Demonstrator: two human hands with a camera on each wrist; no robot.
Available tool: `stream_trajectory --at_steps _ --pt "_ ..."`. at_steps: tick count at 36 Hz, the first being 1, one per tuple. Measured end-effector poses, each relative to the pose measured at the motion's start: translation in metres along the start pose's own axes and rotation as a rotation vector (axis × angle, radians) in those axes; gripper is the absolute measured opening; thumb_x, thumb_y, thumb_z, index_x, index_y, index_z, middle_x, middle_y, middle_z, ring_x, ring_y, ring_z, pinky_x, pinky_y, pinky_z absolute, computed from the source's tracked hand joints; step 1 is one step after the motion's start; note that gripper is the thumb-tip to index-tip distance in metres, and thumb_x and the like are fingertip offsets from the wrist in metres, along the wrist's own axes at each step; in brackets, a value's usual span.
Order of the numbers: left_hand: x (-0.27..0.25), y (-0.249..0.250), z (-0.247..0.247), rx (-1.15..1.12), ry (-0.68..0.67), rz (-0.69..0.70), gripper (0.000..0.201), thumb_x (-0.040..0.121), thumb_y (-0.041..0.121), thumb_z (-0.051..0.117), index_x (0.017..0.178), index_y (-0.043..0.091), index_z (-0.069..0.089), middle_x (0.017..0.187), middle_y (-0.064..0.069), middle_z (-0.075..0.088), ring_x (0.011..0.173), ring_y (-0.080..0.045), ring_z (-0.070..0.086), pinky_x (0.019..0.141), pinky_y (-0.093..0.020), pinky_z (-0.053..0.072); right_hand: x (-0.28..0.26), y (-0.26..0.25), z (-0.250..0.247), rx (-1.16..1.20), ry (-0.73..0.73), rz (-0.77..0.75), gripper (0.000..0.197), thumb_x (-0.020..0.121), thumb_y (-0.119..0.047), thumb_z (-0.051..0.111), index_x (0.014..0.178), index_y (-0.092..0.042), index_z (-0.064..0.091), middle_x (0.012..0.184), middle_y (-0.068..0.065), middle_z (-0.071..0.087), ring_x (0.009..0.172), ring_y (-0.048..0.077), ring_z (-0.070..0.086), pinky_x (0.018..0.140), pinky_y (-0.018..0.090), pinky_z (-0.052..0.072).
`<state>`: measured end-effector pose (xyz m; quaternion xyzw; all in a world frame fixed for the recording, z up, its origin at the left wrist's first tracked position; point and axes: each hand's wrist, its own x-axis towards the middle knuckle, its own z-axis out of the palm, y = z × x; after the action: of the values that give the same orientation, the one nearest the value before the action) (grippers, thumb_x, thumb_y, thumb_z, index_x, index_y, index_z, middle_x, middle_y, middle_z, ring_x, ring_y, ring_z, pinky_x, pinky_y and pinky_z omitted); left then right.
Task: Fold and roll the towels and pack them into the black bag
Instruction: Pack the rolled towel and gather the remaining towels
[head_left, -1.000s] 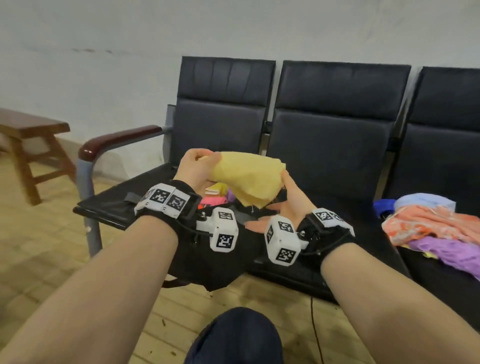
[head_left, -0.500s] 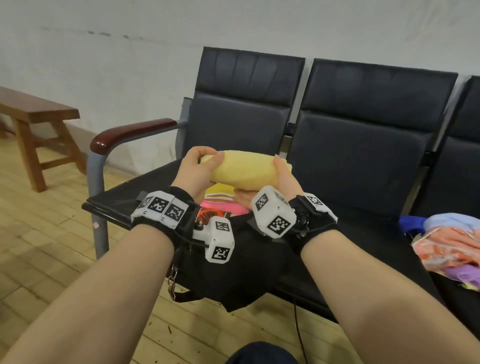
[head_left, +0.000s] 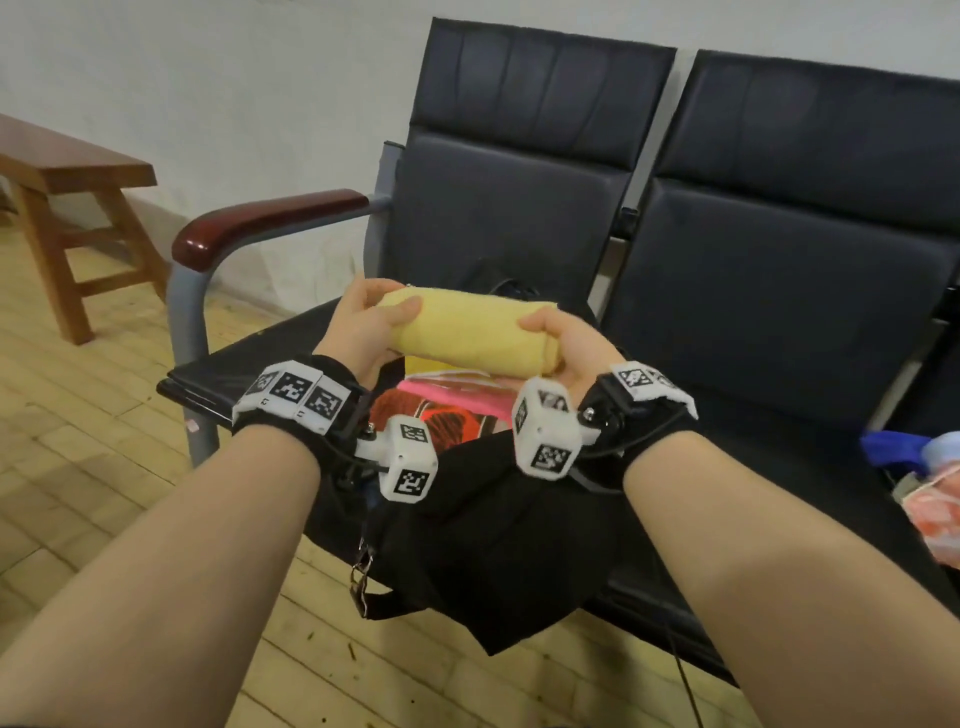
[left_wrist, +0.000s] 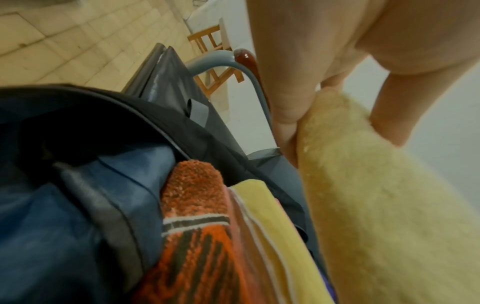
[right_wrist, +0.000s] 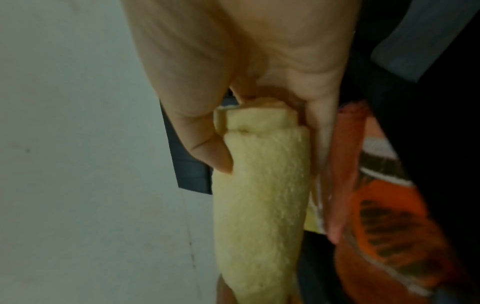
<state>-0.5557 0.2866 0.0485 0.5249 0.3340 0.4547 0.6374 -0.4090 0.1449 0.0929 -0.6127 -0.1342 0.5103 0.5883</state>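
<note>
A rolled yellow towel (head_left: 470, 332) lies sideways in the air just above the open black bag (head_left: 498, 540) on the left seat. My left hand (head_left: 371, 325) grips its left end and my right hand (head_left: 566, 343) grips its right end. In the left wrist view fingers and thumb of the left hand (left_wrist: 335, 115) curl round the yellow towel (left_wrist: 376, 205). The right wrist view shows the right hand (right_wrist: 259, 127) clasping the roll's spiral end (right_wrist: 262, 185). Inside the bag lie an orange patterned towel (head_left: 441, 421), a pink one (head_left: 457, 389) and a pale yellow one (left_wrist: 275, 226).
The bag sits on a row of black seats (head_left: 779, 291) with a dark red armrest (head_left: 260, 223) at the left. A heap of loose coloured towels (head_left: 930, 493) lies on the seat at the right edge. A wooden bench (head_left: 67, 208) stands on the floor at the left.
The yellow towel went from a loose fold to a tight roll held at both ends. The view has swung left and closer, with the roll now over the bag's opening.
</note>
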Motion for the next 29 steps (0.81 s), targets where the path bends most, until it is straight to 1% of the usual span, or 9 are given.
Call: stream_trajectory --at_steps 2,4,8,11,15,18,22,25,29 --pt "0.010 -0.011 -0.004 0.006 0.038 -0.041 0.027 0.088 0.006 0.067 0.108 0.013 0.051 0.111 -0.007 0.054 0.091 -0.022 0.059 0.080 -0.042 0.054 0.011 0.010 0.003 -0.068 0.047 0.007 0.034 0.082 -0.014 0.066 0.107 -0.004 0.045 0.101 0.023 0.055 0.098 0.039 0.063 0.077 0.055 0.056" --pt "0.018 -0.022 -0.008 0.026 0.046 -0.082 0.035 0.086 0.004 0.068 0.115 0.008 0.049 0.106 -0.012 0.057 0.087 -0.023 0.060 0.078 -0.041 0.054 0.025 0.019 0.006 -0.181 0.133 -0.049 0.051 0.076 -0.015 0.071 0.121 -0.008 0.048 0.107 0.019 0.056 0.094 0.035 0.063 0.076 0.052 0.057" --pt "0.031 -0.044 -0.012 0.111 0.028 -0.156 0.045 0.081 0.011 0.075 0.120 0.007 0.052 0.122 -0.017 0.057 0.108 -0.033 0.060 0.093 -0.050 0.051 0.067 0.033 -0.005 -0.383 0.241 -0.124 0.081 0.042 -0.036 0.076 0.116 -0.012 0.056 0.108 0.013 0.063 0.090 0.031 0.065 0.078 0.047 0.059" --pt "0.041 -0.055 -0.012 0.143 0.005 -0.163 0.038 0.082 0.012 0.075 0.114 0.011 0.054 0.123 -0.015 0.058 0.110 -0.031 0.060 0.096 -0.050 0.050 0.076 0.034 -0.006 -0.485 0.276 -0.187 0.049 0.064 -0.032 0.074 0.109 -0.017 0.060 0.118 0.009 0.060 0.104 0.029 0.061 0.092 0.048 0.053" --pt "0.058 -0.070 -0.022 0.271 -0.040 -0.198 0.034 0.072 0.021 0.081 0.099 0.018 0.061 0.121 -0.014 0.060 0.112 -0.033 0.059 0.098 -0.052 0.048 0.077 0.036 -0.006 -0.586 0.287 -0.244 0.062 0.080 -0.025 0.072 0.137 -0.015 0.048 0.133 0.007 0.050 0.116 0.025 0.053 0.101 0.042 0.047" --pt "0.064 -0.078 -0.024 0.325 -0.090 -0.223 0.027 0.075 0.022 0.079 0.095 0.016 0.063 0.117 -0.018 0.063 0.110 -0.035 0.060 0.098 -0.055 0.046 0.084 0.036 -0.008 -0.647 0.284 -0.251 0.048 0.084 -0.022 0.069 0.128 -0.012 0.054 0.119 0.007 0.053 0.099 0.022 0.053 0.089 0.035 0.050" --pt "0.065 -0.076 -0.019 0.458 -0.148 -0.231 0.038 0.085 0.024 0.072 0.116 0.006 0.061 0.115 -0.020 0.065 0.106 -0.037 0.062 0.097 -0.053 0.048 0.093 0.035 -0.012 -0.706 0.321 -0.251 0.018 0.085 -0.021 0.068 0.096 -0.012 0.056 0.086 0.005 0.055 0.073 0.020 0.053 0.070 0.032 0.047" --pt "0.074 -0.081 -0.021 0.524 -0.175 -0.223 0.051 0.077 0.033 0.077 0.117 0.007 0.061 0.114 -0.016 0.065 0.107 -0.033 0.062 0.098 -0.051 0.048 0.097 0.036 -0.017 -0.752 0.336 -0.286 0.029 0.086 -0.022 0.069 0.106 -0.004 0.059 0.086 0.003 0.053 0.085 0.020 0.054 0.076 0.028 0.043" --pt "0.072 -0.074 -0.015 0.746 -0.097 -0.189 0.053 0.080 0.035 0.076 0.121 0.010 0.057 0.120 -0.006 0.056 0.114 -0.025 0.054 0.104 -0.042 0.042 0.099 0.034 -0.012 -0.891 0.377 -0.251 0.062 0.081 -0.029 0.075 0.131 -0.005 0.047 0.116 0.008 0.056 0.108 0.027 0.058 0.086 0.031 0.046"
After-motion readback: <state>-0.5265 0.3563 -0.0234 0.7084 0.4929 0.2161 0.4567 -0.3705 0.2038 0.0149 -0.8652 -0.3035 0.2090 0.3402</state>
